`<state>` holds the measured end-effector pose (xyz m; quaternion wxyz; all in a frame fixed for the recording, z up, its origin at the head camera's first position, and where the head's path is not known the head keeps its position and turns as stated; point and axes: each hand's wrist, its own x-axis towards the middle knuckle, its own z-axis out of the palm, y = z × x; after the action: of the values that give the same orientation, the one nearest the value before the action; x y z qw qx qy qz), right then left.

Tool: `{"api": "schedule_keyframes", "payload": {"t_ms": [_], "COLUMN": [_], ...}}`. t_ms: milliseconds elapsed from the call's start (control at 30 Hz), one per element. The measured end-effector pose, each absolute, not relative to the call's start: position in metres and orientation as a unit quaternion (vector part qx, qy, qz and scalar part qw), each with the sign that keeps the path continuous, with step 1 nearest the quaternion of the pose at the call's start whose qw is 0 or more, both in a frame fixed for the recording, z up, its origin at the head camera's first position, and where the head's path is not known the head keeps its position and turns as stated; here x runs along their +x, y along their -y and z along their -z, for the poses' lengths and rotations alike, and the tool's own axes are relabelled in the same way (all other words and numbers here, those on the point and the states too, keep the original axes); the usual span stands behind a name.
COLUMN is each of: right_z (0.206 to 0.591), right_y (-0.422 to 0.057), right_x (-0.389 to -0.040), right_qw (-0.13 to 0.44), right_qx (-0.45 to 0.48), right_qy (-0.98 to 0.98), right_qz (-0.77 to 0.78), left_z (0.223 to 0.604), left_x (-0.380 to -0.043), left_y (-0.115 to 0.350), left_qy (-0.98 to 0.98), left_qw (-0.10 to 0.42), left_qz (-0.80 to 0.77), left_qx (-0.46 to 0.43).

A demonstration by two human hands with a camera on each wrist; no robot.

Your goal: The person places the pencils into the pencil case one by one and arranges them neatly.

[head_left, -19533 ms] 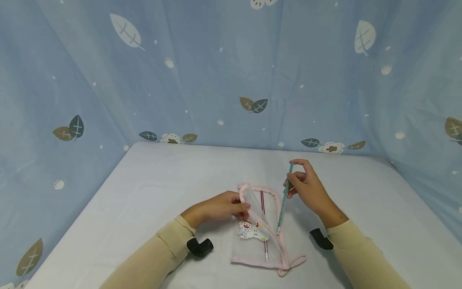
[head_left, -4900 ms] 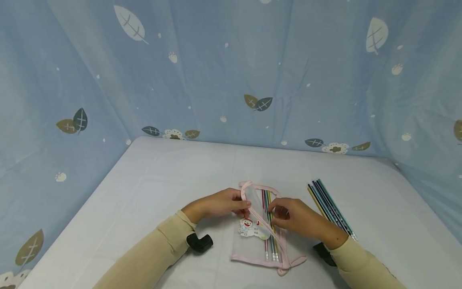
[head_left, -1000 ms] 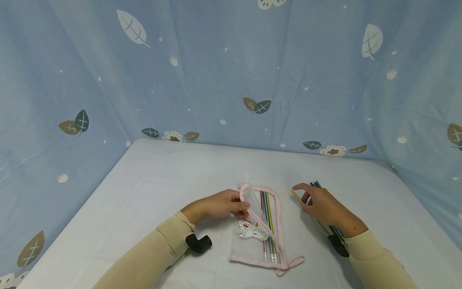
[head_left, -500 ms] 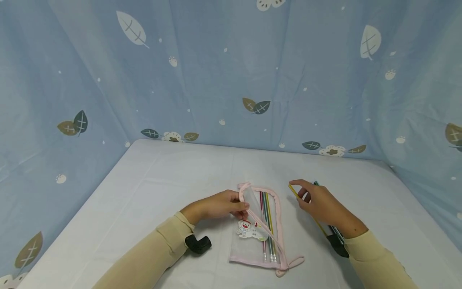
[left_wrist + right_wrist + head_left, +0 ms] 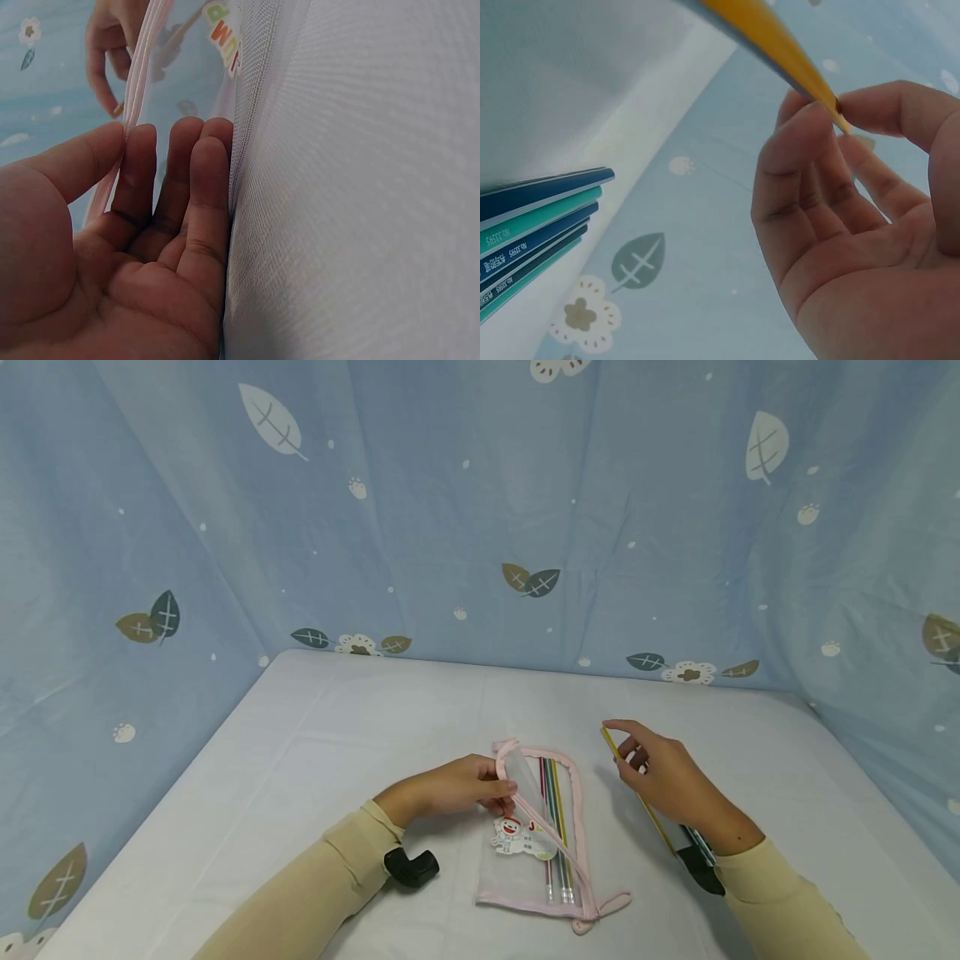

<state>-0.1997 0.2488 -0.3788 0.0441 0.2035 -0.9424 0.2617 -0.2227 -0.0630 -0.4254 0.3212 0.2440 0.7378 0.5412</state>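
Near the middle of the table lies a see-through mesh pencil case [image 5: 578,806] with pink edging, a cartoon label on its front. My left hand [image 5: 467,787] pinches its pink upper edge between thumb and forefinger, lifting the mouth apart. Inside, red, green and yellow pencils [image 5: 556,802] lie side by side, eraser ends toward me. To the right of the case, my right hand [image 5: 663,770] pinches a yellow pencil [image 5: 652,820] near its upper end, and it slants down toward the wrist. In the right wrist view the thumb and fingertips meet on this yellow pencil [image 5: 776,46].
A bundle of dark blue and teal pencils [image 5: 544,186] lies on the white table [image 5: 360,718], mostly hidden under my right forearm in the head view. A blue curtain [image 5: 420,510] with leaf prints hangs behind and at both sides.
Since the oldest frame, green and yellow pencils have joined the red one in the case. Over the last second my right hand has raised another yellow pencil from the bundle; my left hand stays put.
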Motion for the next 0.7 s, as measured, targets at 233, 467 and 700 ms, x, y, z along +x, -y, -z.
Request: {"api": "schedule_keyframes", "payload": {"t_ms": [233,467,700], "right_z": [0.377,0.3765,0.377], "right_y": [-0.2479,-0.2473,-0.2474], "right_x": [-0.1975,-0.1974,-0.1987], "right_qw": [0.094,0.156,0.187], "right_qx": [0.201,0.2,0.195], "right_qy": [0.933,0.922,0.903], "right_qz": [-0.282,-0.291,-0.336], "left_z": [0.4259,0.4272,0.4275], "left_x": [-0.2229,-0.2237,-0.2241], "left_y": [0.0622,0.0621,0.0618], "left_qy": [-0.739,-0.74,-0.741], "left_qw": [0.321,0.319,0.319], "left_qz": [-0.541,-0.539,-0.539], "left_qx": [0.241,0.243,0.243]}}
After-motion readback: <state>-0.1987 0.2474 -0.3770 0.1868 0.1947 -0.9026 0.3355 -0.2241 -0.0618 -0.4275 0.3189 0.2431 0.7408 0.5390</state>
